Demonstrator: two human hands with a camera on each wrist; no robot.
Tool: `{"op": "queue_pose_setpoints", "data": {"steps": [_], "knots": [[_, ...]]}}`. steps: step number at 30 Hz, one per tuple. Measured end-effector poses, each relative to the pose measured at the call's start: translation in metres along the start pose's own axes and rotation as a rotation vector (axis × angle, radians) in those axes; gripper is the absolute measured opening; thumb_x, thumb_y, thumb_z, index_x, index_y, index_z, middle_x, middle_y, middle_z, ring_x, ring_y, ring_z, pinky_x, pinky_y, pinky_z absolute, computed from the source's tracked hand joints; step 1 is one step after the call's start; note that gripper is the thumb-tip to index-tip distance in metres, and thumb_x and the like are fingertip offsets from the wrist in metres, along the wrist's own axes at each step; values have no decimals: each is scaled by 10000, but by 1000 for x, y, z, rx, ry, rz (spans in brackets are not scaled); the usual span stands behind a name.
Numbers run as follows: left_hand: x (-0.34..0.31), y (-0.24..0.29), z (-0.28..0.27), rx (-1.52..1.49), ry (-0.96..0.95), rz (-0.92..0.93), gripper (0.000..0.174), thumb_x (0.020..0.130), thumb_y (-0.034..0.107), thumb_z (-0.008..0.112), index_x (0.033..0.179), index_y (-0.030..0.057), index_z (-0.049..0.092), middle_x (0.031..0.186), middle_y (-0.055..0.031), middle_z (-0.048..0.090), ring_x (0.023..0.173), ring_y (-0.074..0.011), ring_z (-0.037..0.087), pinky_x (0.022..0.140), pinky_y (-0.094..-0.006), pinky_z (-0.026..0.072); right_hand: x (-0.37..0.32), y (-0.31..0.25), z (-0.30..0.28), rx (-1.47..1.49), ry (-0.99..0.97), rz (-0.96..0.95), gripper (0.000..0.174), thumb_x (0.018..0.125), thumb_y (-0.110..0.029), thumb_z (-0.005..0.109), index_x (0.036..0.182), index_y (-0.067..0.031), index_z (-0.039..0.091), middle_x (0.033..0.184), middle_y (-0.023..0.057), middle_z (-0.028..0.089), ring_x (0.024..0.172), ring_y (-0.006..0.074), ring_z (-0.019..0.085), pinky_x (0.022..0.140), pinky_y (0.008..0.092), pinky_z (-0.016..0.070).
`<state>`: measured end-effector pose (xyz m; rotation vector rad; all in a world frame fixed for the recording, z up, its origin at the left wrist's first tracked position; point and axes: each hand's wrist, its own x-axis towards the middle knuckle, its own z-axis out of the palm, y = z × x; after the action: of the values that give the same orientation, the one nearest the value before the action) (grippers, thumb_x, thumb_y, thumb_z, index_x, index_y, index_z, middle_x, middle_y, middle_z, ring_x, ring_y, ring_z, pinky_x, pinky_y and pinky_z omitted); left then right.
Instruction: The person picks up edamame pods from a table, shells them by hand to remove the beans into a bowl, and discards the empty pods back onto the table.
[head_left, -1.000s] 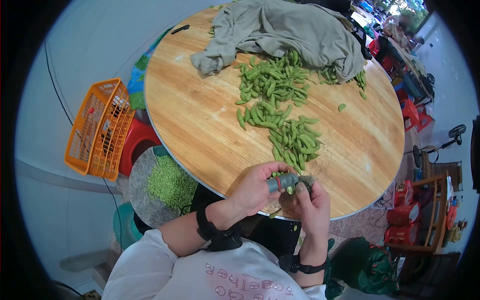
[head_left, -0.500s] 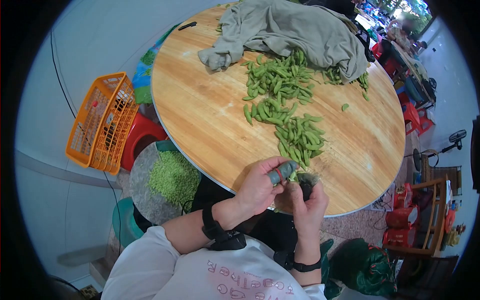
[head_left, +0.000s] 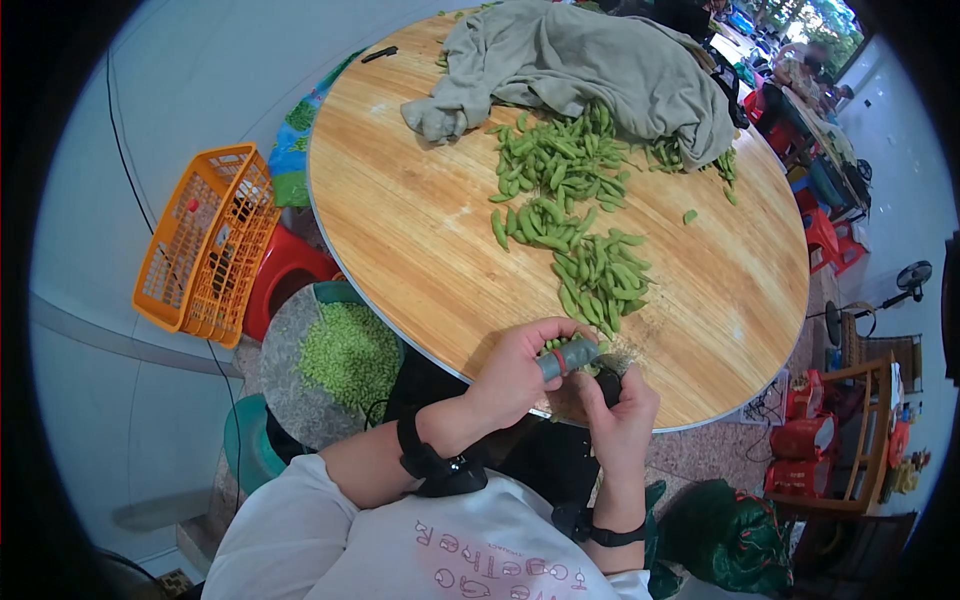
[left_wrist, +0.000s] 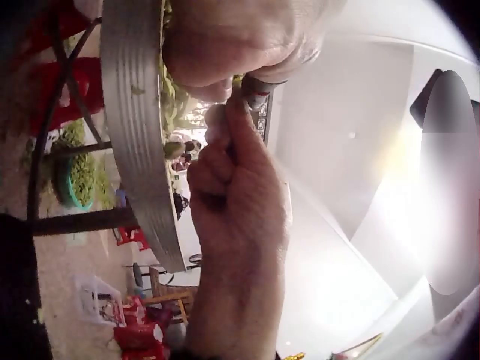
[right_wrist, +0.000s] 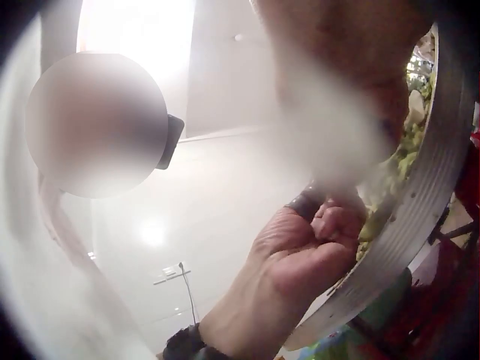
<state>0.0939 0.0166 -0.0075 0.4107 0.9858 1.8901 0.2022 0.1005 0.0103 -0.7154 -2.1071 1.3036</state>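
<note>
Over the table's near edge, the left hand (head_left: 512, 378) curls round green beans (head_left: 550, 345), a grey-green cover with a red band on its thumb. The right hand (head_left: 622, 415) meets it, thumb and finger pinching at a small green pod (left_wrist: 238, 79), mostly hidden by the fingers. A dark patch lies by the right fingertips, too unclear to name. In the right wrist view the left hand (right_wrist: 304, 247) has its fingers curled in. Green pods (head_left: 600, 275) are heaped just beyond both hands.
Grey cloth (head_left: 590, 65) covers the far part of the round wooden table (head_left: 400, 220). Shelled beans (head_left: 345, 355) fill a container at the lower left, near a red stool (head_left: 285, 275) and an orange crate (head_left: 205, 245). A black pen (head_left: 380, 53) lies at the far left.
The left thumb has swung from pointing up beside the pod to lying across towards the right fingers. The pod seen between the hands is now mostly hidden. The head view has shifted slightly.
</note>
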Motion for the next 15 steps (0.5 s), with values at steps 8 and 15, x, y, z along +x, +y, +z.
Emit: {"op": "queue_pose_setpoints", "data": {"steps": [8,15], "knots": [[3,-10,-2,119,43,-42,200,855,39,527,1040,27,604,947,-8,598,824,-65,550,646,-177,434,0,-9,-4,-250,-63,-137,172,767,-85,670,742,10,529,585,158,535,499,265,553,467,330,414],[4,-4,1,153,13,-121,220,852,-1,494,1046,28,592,944,-10,595,832,-72,549,643,-188,444,4,3,-1,-229,-45,-209,185,759,-88,673,707,1,519,541,128,518,463,209,520,442,312,401]]}}
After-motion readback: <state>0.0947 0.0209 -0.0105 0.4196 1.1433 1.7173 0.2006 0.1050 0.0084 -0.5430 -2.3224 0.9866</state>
